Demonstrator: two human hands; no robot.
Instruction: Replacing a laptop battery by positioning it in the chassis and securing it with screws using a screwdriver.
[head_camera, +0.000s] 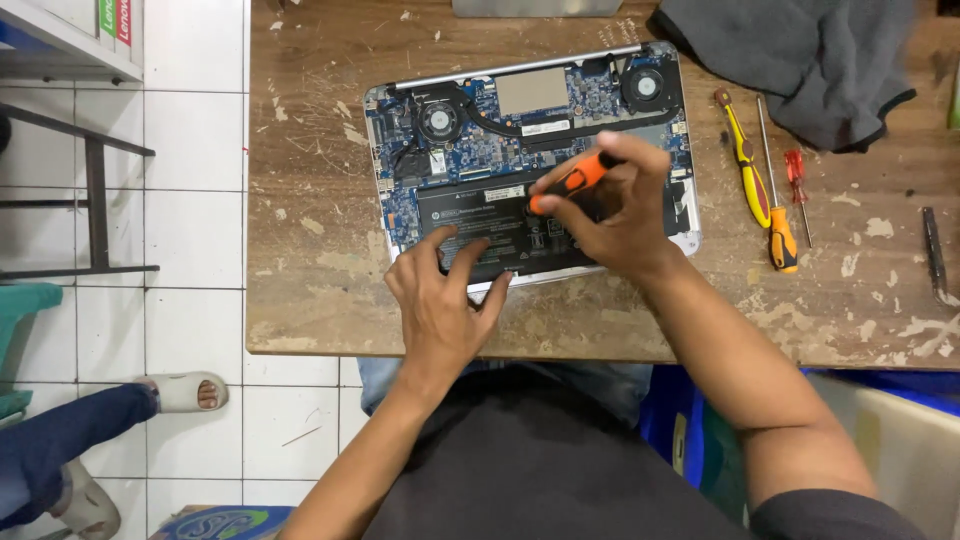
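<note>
Orange screwdriver gripped in right hand, left hand spread flat on opened laptop

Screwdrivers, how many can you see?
3. An orange-and-black screwdriver is in the right hand over the open laptop. A yellow-and-orange screwdriver and a small red screwdriver lie on the table to the right.

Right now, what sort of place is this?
Probably a small electronics repair bench: an opened laptop with exposed blue circuit board, yellow-handled screwdrivers on a scarred wooden table, and an orange-handled screwdriver in the right hand.
</note>
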